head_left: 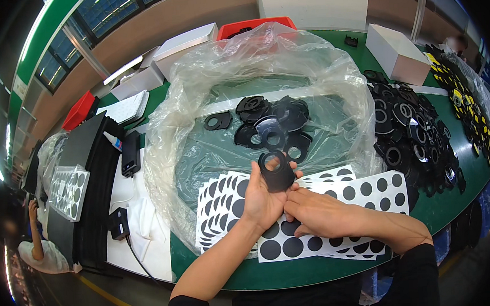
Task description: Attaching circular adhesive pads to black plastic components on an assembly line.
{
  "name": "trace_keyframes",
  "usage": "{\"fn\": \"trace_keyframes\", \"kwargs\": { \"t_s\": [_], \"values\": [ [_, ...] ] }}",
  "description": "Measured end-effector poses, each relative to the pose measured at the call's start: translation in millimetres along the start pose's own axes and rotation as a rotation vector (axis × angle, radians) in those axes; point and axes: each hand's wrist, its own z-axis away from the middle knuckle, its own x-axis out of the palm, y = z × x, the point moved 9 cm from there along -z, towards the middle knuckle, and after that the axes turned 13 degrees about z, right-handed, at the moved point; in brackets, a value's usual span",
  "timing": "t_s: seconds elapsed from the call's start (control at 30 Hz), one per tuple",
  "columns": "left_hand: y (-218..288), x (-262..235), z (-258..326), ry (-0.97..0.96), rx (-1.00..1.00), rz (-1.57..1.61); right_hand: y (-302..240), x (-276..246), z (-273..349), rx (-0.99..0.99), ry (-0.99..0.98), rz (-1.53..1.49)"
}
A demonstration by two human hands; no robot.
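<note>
While the left hand (264, 200) grips a flat black part with a round hole (277, 170) from below, thumb and fingers closed on its lower end, the right hand (316, 211) is closed too, its fingertips pinched low against the part's bottom edge (whether they hold a sticker I cannot tell). The part is held in the air above the sheets of black round stickers (339, 200) that lie along the near edge of the worktop (430, 208). Its long axis runs roughly away from the person, the holed end pointing toward the far edge and the clear plastic bag (262, 78), its face turned up to the camera. I judge the step in hand to be fitting or pressing a sticker onto this part; the next move would call for a steady grip with the left hand and careful lining-up by the right. More black parts lie loose in the bag (271, 122), and a larger heap of black parts (411, 135) sits toward the right edge.
</note>
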Motion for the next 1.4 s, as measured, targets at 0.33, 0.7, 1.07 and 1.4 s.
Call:
{"fn": "trace_keyframes", "kwargs": {
  "t_s": [0.33,0.7,1.07,1.4],
  "values": [
    [-3.0,-3.1,-1.0,0.030,-0.004,-0.063,-57.8,5.9,10.7,-0.080,0.039,0.408],
    [-4.7,3.1,3.5,0.075,0.002,-0.290,59.1,-78.2,-1.2,0.131,0.616,-0.639],
    [-6.5,7.4,3.1,0.103,0.013,-0.316,89.9,-42.4,-11.8,0.241,0.522,-0.897],
    [-7.5,8.0,2.6,0.094,0.005,-0.306,90.1,-43.5,-11.7,0.223,0.534,-0.870]
  ]
}}
